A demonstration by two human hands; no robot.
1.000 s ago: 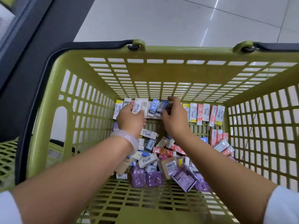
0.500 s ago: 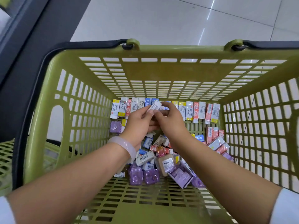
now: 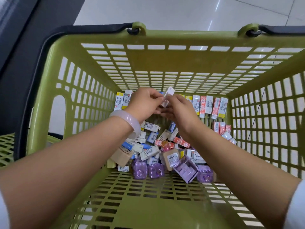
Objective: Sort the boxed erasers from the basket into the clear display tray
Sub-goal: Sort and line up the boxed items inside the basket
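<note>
Olive-green slotted plastic basket [image 3: 41, 103], black handle along its rim, filling the frame.

Lower centre, basket floor: translucent purple plastic cases [image 3: 148, 170]; one lilac open box [image 3: 185, 168]; one tan square box with white label [image 3: 170, 158].

Centre: loose heap of small boxed erasers [image 3: 149, 152], white, blue and red sleeves, lying at all angles.

Centre, above the heap: left hand [image 3: 144, 103], pale pink bangle [image 3: 127, 120] at the wrist, and right hand [image 3: 179, 107], fingertips of both curled in and pinching one white boxed eraser [image 3: 167, 96], held tilted clear of the heap.

Upper centre, against the far wall: row of upright boxed erasers [image 3: 208, 104], partly hidden behind the hands.

Top of frame: pale glossy tiled floor [image 3: 165, 10].
</note>
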